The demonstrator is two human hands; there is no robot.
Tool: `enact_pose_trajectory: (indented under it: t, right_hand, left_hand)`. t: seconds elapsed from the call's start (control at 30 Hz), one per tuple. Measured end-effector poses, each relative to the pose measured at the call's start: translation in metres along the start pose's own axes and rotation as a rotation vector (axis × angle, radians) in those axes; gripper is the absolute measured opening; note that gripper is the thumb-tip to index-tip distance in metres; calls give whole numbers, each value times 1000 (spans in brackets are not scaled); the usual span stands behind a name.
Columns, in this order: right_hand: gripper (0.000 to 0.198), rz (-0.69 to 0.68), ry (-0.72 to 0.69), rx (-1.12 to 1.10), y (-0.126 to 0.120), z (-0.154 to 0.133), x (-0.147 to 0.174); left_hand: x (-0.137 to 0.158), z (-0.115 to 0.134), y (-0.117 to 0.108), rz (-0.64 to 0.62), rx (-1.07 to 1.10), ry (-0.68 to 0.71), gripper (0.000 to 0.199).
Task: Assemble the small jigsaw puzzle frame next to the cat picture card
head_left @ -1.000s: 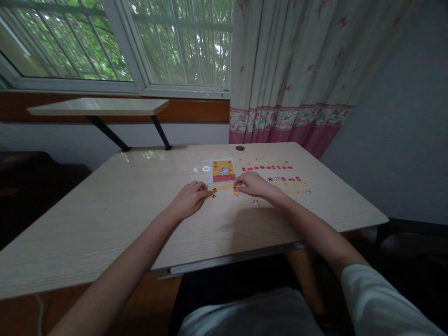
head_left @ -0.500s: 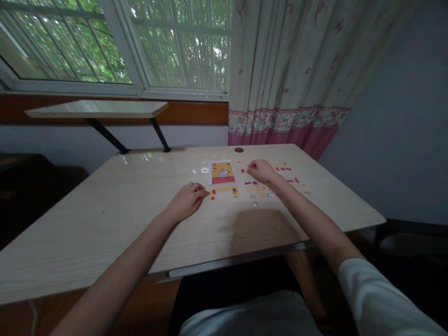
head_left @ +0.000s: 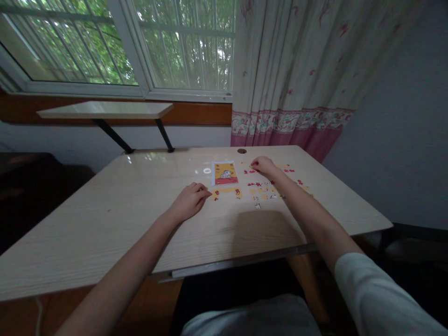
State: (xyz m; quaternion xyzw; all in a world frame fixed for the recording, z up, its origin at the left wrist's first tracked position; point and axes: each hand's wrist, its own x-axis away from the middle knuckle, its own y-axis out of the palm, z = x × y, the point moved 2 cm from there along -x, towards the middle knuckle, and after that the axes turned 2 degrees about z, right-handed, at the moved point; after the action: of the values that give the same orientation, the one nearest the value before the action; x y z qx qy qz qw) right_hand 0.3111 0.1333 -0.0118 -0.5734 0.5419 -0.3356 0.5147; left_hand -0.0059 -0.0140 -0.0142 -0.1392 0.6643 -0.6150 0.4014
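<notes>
My left hand (head_left: 191, 203) rests on the table, its fingertips touching the left edge of a partly joined jigsaw strip (head_left: 227, 191), yellow with red figures. Just behind the strip lies a picture card (head_left: 226, 173) with a white cartoon animal on yellow and red. My right hand (head_left: 264, 167) is pinched at the back of the loose jigsaw pieces, its fingertips on a small yellow puzzle piece that is mostly hidden. Near it are red pieces (head_left: 249, 171), and closer to me lie yellow and white pieces (head_left: 258, 206).
The pale wooden table (head_left: 140, 233) has a round cable hole (head_left: 241, 150) at its back edge. A raised shelf (head_left: 105, 110) on black legs stands at the back left. Behind are a barred window and a long curtain (head_left: 287, 93).
My right hand has shifted slightly among the back loose pieces, its fingertips now at a yellow one. My left hand stays at the joined strip. The whole view has turned a little left.
</notes>
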Motion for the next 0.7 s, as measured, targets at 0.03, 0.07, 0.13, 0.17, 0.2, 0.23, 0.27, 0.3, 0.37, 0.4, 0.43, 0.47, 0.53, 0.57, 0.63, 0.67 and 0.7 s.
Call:
enact_pose_trajectory:
  t: [0.03, 0.07, 0.13, 0.17, 0.2, 0.23, 0.27, 0.3, 0.37, 0.4, 0.43, 0.47, 0.53, 0.57, 0.63, 0.67, 0.7]
  right_hand:
    - [18, -5, -3, -6, 0, 0, -1]
    - [17, -9, -6, -14, 0, -1, -2]
    - [15, -10, -11, -36, -1, -1, -2]
    - [14, -6, -14, -49, -1, -2, -2]
    - [14, 0, -18, -64, -2, -2, -1]
    - [14, 7, -23, -81, -2, -3, 1]
    - [14, 14, -30, -98, -3, -4, 3]
    - [14, 20, -38, -112, -3, -5, 6]
    - [16, 29, -55, -176, -4, -9, 14]
    - [18, 35, -63, -237, -5, -12, 19]
    - [18, 42, -73, -312, -7, -15, 25]
    - [19, 50, -87, -390, -9, -19, 31]
    - [18, 57, -126, -516, -13, -27, 44]
    - [18, 48, -148, -552, -15, -31, 51]
    - [21, 3, -176, -624, -15, -39, 65]
    - [23, -19, -177, -670, -14, -42, 72]
    - [24, -39, -176, -716, -13, -45, 79]
  left_hand:
    - [0, 0, 0, -2, -1, -1, 29]
    - [0, 0, 0, -3, -2, -1, 29]
    - [0, 0, 0, -1, -4, -2, 29]
    - [0, 0, 0, 1, -2, -3, 29]
    - [0, 0, 0, 5, 3, -3, 29]
    - [0, 0, -1, 7, 9, -4, 29]
    - [0, 0, -1, 9, 15, -5, 29]
    - [0, 0, -1, 9, 19, -6, 29]
    - [0, 1, -1, 6, 19, -8, 29]
    - [0, 1, -1, 2, 16, -9, 30]
    - [0, 1, -2, 0, 14, -11, 30]
    - [0, 2, -1, -1, 14, -13, 30]
    - [-1, 2, -1, 2, 15, -14, 29]
    - [-1, 2, -1, 5, 16, -13, 29]
    - [-1, 2, -1, 10, 17, -9, 29]
    - [-1, 2, -1, 12, 19, -8, 29]
    - [-2, 2, -1, 14, 22, -8, 29]
